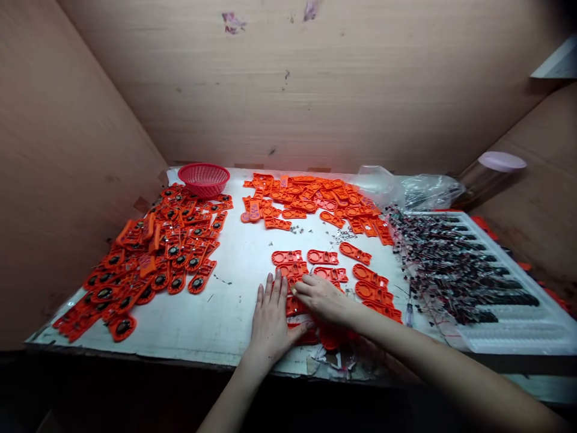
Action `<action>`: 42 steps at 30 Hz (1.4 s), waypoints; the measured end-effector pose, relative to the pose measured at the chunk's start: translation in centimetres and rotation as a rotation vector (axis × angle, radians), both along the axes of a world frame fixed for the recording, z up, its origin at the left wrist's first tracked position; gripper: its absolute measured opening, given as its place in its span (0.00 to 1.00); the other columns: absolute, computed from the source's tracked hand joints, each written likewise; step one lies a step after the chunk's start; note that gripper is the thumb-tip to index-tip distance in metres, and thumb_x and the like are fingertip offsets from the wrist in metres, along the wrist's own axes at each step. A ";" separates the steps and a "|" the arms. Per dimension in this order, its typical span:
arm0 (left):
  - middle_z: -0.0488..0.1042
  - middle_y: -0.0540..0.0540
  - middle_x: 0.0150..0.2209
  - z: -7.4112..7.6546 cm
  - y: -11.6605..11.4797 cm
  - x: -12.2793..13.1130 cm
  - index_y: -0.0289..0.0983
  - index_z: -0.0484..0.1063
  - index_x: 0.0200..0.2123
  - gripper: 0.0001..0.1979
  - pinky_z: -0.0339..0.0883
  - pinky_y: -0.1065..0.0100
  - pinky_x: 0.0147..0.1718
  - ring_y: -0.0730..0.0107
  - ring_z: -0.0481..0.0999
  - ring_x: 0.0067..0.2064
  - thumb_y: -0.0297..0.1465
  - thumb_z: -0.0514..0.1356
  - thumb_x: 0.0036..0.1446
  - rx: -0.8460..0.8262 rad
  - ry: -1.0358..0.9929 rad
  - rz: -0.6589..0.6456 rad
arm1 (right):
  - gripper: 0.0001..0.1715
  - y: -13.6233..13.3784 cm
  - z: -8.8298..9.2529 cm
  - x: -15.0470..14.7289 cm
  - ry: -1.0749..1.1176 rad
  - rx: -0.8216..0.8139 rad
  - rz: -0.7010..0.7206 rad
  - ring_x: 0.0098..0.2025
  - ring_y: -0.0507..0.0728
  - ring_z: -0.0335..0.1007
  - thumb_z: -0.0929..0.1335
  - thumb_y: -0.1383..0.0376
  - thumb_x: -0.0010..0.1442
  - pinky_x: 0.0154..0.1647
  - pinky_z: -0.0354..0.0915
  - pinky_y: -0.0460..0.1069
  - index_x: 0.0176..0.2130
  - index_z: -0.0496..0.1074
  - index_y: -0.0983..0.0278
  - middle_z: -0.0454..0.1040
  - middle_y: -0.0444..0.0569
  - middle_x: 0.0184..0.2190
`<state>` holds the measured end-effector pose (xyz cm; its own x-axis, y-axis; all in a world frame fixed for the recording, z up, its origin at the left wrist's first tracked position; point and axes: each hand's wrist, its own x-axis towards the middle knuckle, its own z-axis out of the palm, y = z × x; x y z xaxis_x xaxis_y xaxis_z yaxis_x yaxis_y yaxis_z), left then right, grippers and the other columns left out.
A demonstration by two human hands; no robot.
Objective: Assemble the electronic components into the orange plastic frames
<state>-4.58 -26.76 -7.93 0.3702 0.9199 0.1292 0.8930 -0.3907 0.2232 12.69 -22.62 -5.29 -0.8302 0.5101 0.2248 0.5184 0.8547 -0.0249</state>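
Note:
My left hand (271, 316) lies flat, fingers stretched forward, against the left side of a group of orange plastic casings (288, 257) at the table's front. Its thumb reaches right, over the casings nearest me. My right hand (325, 299) is bent over the middle of the same group, its fingertips pinched together at a casing beside my left fingers. What that pinch holds, if anything, is hidden. More open casings (374, 284) lie in rows to the right, hollow side up. Small metal pieces (343, 235) are scattered behind them.
Orange casings with round black parts (175, 250) are heaped at left, by a red basket (204, 180). Another orange pile (315, 195) lies at the back. A white tray (518, 337) with black wired parts (455, 258) stands right, near a screwdriver (409, 314). Cardboard walls (288, 90) enclose the table.

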 end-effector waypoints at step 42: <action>0.75 0.42 0.41 4.8 15.5 10.9 0.37 0.75 0.46 0.13 0.66 0.66 0.46 0.64 0.73 0.43 0.29 0.55 0.60 -0.196 -0.314 -0.142 | 0.13 11.4 3.5 13.2 0.610 -0.269 -0.633 0.35 0.55 0.73 0.64 0.69 0.58 0.37 0.68 0.49 0.45 0.69 0.65 0.76 0.50 0.35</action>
